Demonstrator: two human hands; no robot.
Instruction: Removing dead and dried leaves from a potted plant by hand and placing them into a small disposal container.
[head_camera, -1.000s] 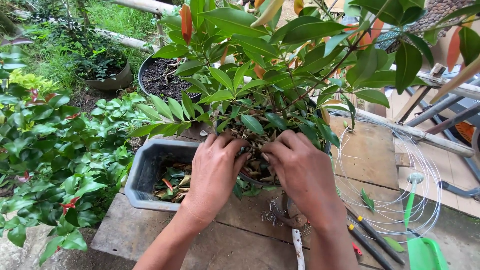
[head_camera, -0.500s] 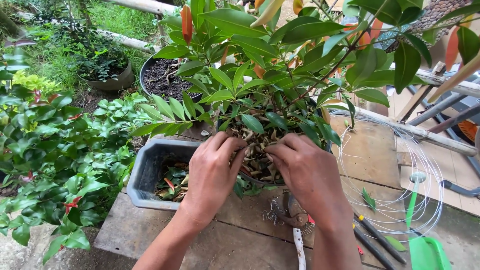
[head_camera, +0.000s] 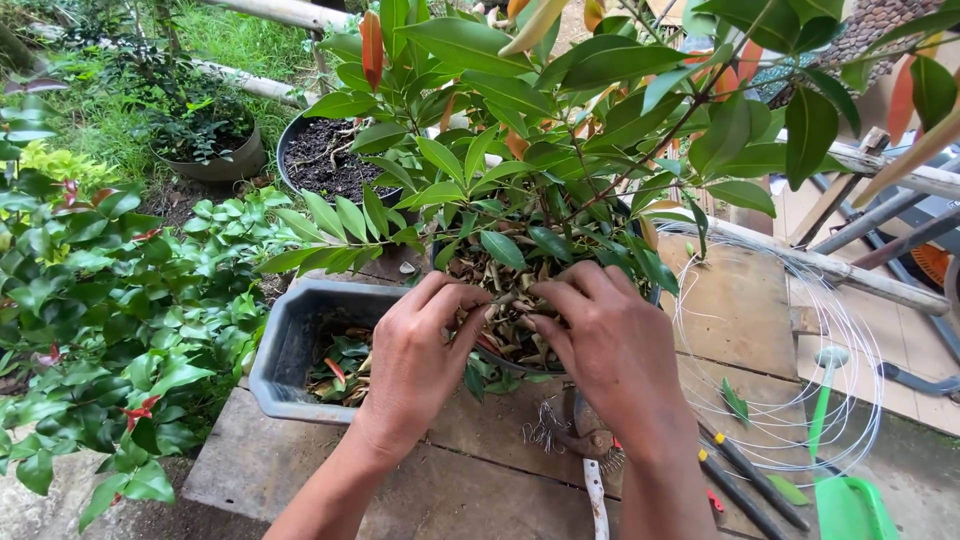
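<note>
Since the earlier frames the two hands have been drawn closer together over the dry leaf litter (head_camera: 505, 315) at the base of the potted plant (head_camera: 560, 150), and their fingertips are now nearly met. The left hand (head_camera: 420, 355) is laid palm down with its fingers curled into the brown leaves; the right hand (head_camera: 610, 345) is set opposite, its fingers bent and pinched into the same litter. Whether any single leaf is gripped cannot be told. The plant is stood on the wooden desk (head_camera: 470, 470), directly ahead of the person. Just to the left of it, a grey rectangular tray (head_camera: 290, 350) with fallen leaves inside is seen at the desk's edge. Pliers (head_camera: 590, 450) are lain on the desk below the right wrist, with dark-handled tools (head_camera: 750, 485) beside them. A coil of thin wire (head_camera: 800, 340) is spread to the right. A round black pot of soil (head_camera: 320, 155) is placed behind the tray.
</note>
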